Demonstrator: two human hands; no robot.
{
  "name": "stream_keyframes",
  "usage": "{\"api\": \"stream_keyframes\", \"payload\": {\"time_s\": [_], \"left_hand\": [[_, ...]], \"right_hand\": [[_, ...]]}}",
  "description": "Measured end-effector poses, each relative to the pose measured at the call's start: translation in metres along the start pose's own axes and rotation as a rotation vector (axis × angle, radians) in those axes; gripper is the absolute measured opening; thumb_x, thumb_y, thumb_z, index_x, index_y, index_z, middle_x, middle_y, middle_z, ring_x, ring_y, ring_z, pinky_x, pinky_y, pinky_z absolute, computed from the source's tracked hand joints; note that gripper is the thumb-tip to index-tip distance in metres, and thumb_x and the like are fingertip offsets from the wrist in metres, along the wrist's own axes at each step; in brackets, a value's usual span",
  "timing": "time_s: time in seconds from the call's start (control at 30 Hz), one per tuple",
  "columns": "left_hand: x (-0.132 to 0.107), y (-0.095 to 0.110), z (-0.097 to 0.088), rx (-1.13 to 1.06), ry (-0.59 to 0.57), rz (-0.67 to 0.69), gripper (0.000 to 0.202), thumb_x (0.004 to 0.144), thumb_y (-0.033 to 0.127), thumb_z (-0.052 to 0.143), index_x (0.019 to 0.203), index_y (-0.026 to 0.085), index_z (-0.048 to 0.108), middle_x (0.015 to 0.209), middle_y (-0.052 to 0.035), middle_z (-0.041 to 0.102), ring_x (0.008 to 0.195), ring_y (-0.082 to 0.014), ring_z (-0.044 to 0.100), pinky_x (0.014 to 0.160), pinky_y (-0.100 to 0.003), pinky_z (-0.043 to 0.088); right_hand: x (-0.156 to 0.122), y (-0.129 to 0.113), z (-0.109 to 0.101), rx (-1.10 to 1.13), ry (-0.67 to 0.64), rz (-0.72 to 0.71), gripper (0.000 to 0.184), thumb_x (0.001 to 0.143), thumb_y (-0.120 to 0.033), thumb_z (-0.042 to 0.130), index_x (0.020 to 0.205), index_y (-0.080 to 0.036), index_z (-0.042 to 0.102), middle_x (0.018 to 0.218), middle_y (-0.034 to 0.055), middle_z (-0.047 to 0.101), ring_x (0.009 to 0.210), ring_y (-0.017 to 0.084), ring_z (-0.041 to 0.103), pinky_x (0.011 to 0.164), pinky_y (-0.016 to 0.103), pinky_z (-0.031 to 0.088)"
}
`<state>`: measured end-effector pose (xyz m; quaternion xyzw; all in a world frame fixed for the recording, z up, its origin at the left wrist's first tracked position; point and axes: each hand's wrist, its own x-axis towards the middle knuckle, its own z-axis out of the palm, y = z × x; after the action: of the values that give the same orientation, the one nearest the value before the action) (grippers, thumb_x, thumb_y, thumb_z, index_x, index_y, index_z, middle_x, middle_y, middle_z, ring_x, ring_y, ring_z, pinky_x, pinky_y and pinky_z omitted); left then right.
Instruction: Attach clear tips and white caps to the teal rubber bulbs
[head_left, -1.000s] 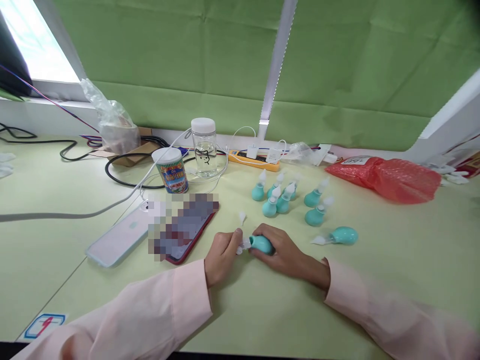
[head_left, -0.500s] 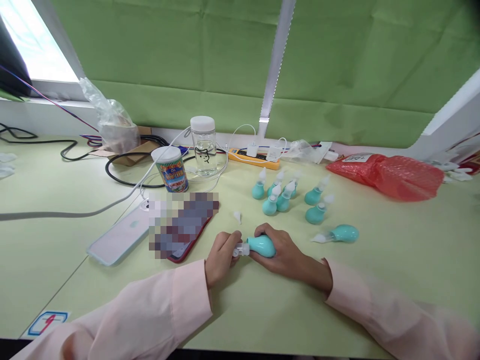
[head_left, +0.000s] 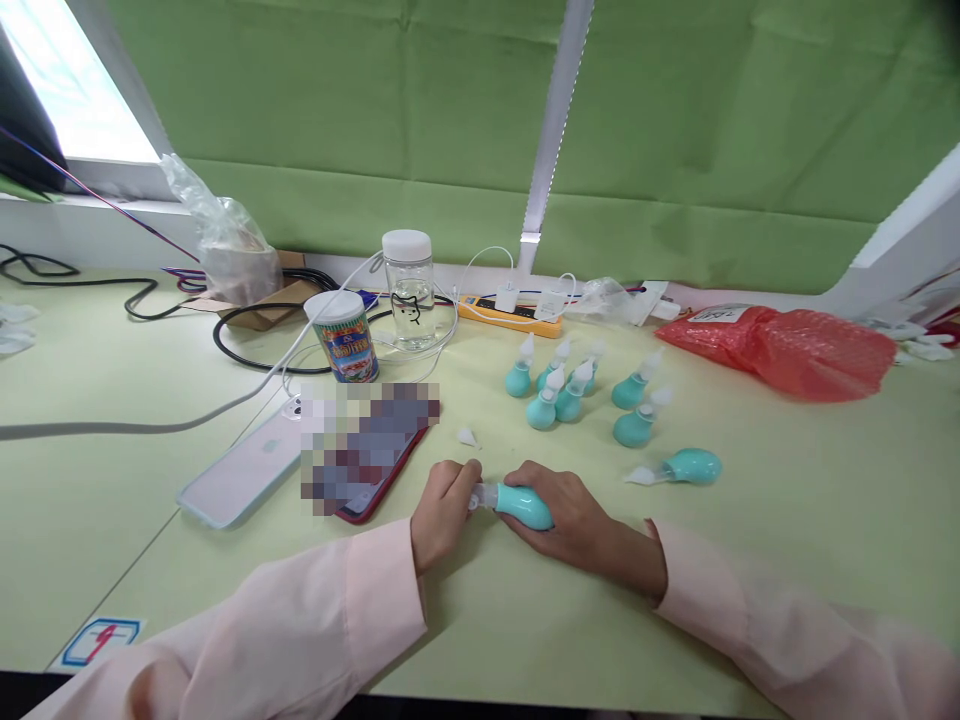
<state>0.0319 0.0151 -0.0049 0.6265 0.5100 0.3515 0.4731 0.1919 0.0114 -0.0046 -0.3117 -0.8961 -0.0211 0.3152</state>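
Note:
My right hand (head_left: 574, 515) grips a teal rubber bulb (head_left: 525, 505) lying just above the pale green table (head_left: 525, 620). Its clear neck (head_left: 486, 494) points left, and the fingers of my left hand (head_left: 441, 508) pinch that neck. A small white tip (head_left: 467, 437) lies loose on the table just behind my left hand. Several more teal bulbs with white tips (head_left: 577, 385) stand in a group behind my hands. One further bulb (head_left: 686, 467) lies on its side to the right.
Two phones (head_left: 247, 465) lie left of my hands, one with a blurred screen (head_left: 367, 445). Behind stand a printed can (head_left: 343, 338), a clear jar (head_left: 407, 290), cables, an orange power strip (head_left: 510, 312), a plastic bag on a box (head_left: 232, 262) and a red bag (head_left: 787, 350).
The bulb in my right hand has turned and dropped slightly, its neck now lower. My left fingers stayed on the neck. The loose white tip lies a little further left of where it was.

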Motion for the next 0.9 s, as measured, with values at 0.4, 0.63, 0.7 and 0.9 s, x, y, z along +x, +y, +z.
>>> {"api": "stream_keyframes", "payload": {"time_s": [0.4, 0.63, 0.7, 0.9], "left_hand": [[-0.004, 0.0, -0.002, 0.249, 0.021, 0.276, 0.034, 0.08, 0.025, 0.027, 0.047, 0.019, 0.02, 0.042, 0.0064, 0.016, 0.041, -0.0093, 0.014, 0.044, -0.026, 0.015], [-0.006, 0.003, -0.002, 0.31, -0.043, 0.408, 0.037, 0.083, 0.024, 0.024, 0.047, 0.02, 0.019, 0.039, 0.0055, 0.021, 0.036, -0.0088, 0.018, 0.042, -0.027, 0.016], [-0.005, 0.003, -0.004, 0.315, -0.03, 0.415, 0.04, 0.085, 0.025, 0.021, 0.046, 0.02, 0.02, 0.038, 0.0049, 0.023, 0.035, -0.0089, 0.02, 0.041, -0.026, 0.018], [0.005, 0.015, -0.018, 0.449, 0.163, 0.526, 0.038, 0.088, 0.022, 0.016, 0.076, 0.016, 0.052, 0.074, -0.0061, 0.054, 0.068, -0.0154, 0.048, 0.064, -0.028, 0.039]], "right_hand": [[0.003, -0.008, 0.002, 0.362, -0.068, 0.263, 0.015, 0.067, -0.012, 0.048, 0.08, -0.018, 0.046, 0.068, -0.001, 0.054, 0.058, 0.01, 0.05, 0.053, 0.02, 0.038], [0.014, -0.013, -0.008, 0.872, -0.363, 0.623, 0.015, 0.06, -0.014, 0.056, 0.073, -0.017, 0.049, 0.064, -0.0036, 0.047, 0.057, 0.008, 0.043, 0.05, 0.018, 0.035], [0.015, -0.014, -0.006, 0.917, -0.361, 0.674, 0.016, 0.059, -0.015, 0.058, 0.072, -0.016, 0.049, 0.063, -0.004, 0.045, 0.056, 0.008, 0.041, 0.05, 0.018, 0.034], [0.011, -0.011, -0.003, 0.925, -0.161, 0.719, 0.024, 0.058, -0.028, 0.065, 0.07, -0.016, 0.048, 0.062, -0.0035, 0.041, 0.057, 0.009, 0.037, 0.051, 0.02, 0.032]]}}
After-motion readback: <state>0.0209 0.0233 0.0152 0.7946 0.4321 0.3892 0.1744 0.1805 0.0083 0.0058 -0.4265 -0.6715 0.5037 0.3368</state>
